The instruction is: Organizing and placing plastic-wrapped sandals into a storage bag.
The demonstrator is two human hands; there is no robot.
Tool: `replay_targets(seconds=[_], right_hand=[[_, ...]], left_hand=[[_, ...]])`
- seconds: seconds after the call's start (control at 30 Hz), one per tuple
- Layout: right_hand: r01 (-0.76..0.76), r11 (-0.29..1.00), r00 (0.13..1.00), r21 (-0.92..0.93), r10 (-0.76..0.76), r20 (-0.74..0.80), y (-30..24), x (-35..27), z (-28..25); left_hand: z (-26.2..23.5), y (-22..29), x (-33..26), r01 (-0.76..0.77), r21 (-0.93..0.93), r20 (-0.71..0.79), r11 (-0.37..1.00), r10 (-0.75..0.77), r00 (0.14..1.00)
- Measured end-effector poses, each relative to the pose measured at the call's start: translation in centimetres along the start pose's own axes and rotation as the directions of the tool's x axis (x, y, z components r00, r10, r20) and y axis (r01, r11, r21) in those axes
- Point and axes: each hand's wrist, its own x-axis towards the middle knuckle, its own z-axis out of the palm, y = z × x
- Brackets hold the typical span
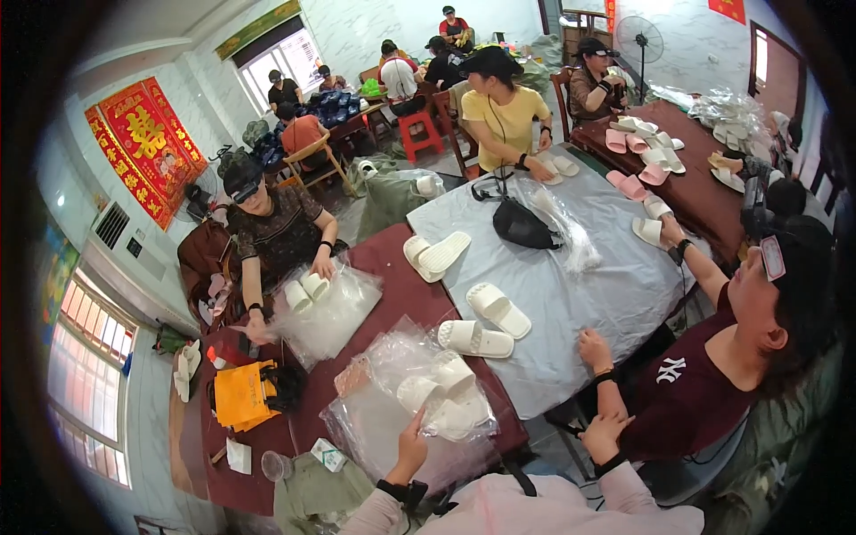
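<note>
At the left, a co-worker (276, 218) has 1 pair of white slippers (306, 290) on clear plastic (337, 314) across the maroon bench (385, 272). Nearer the wearer, a clear bag (361, 439) lies spread on that bench. Just right of it comes the wearer's left hand (408, 453), forefinger stretched to the edge of the nearest white pair (453, 379); I cannot tell whether its grip has closed on anything. This pair rests amid the plastic, though whether inside or on top is unclear. The step in hand looks like bagging or aligning these 2 slippers; the next move probably calls for steadying them while the film is drawn around. Farther right, 2 loose white slippers (486, 323) lie near the grey-covered bench's edge. Last, the right hand (606, 437) has its grip wide, apparently empty, beside a seated co-worker (704, 397); it would need to come across.
</note>
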Motion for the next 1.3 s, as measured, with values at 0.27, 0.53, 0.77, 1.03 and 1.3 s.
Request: replay_targets(seconds=[0.27, 0.53, 0.77, 1.03, 1.3], right_hand=[[0.407, 0.9, 0.867, 0.155, -0.327, -0.377, -3.7, -1.0, -3.4], [0.986, -0.164, -0.132, -0.03, -0.657, -0.742, -10.2, -15.1, -22.8], [0.759, -0.636, -0.241, 0.143, -0.477, -0.845, -10.4, -24.9, -32.5], [0.647, -0.748, -0.296, 0.147, -0.424, -0.856, -12.0, -24.9, -33.8], [0.615, -0.767, -0.313, 0.184, -0.451, -0.836, -10.7, -26.4, -34.8]], left_hand=[[-0.4, 0.7, -0.5, 0.025, -0.005, 0.026, 1.0, -0.025, 0.999], [-0.4, 0.2, 0.0, -0.021, 0.107, 0.006, 0.994, 0.021, 1.0], [-0.4, -0.9, -0.7, -0.022, 0.083, -0.013, 0.996, 0.024, 1.0], [0.0, 1.7, -0.6, -0.012, -0.069, -0.037, 0.998, 0.01, 0.999], [-0.3, 0.6, -0.7, 0.001, 0.041, -0.047, 0.999, 0.001, 0.999]])
